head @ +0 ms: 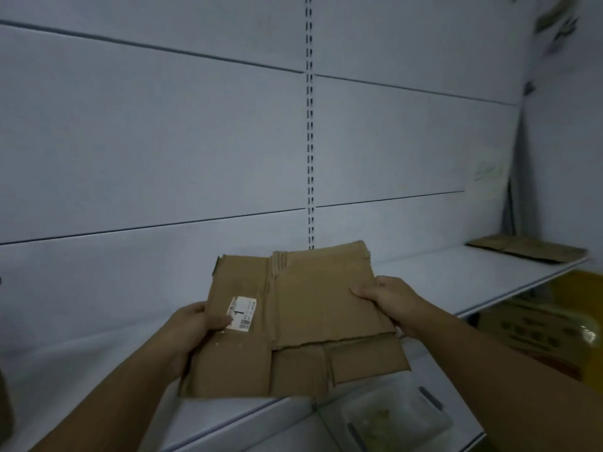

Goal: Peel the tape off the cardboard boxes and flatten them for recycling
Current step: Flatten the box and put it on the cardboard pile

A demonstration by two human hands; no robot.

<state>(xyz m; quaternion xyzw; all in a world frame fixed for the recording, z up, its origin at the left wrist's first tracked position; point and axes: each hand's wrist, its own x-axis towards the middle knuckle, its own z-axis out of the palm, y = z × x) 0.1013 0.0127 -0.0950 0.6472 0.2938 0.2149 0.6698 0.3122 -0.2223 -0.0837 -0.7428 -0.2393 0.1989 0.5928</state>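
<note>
1. A flattened cardboard box sits between both hands, above a shelf.
2. The left hand grips its left edge, thumb at a label.
3. The right hand grips its right edge.
4. More cardboard sheets lie far right of that hand.

A single wide-angle camera rides on my head, looking forward and slightly down. It faces the white back panel of a shelving unit almost square-on, with the slotted upright near mid-frame. My left hand and right hand grip the flattened cardboard box close below centre, forearms entering from the bottom corners. The shelf recedes to the far right.
</note>
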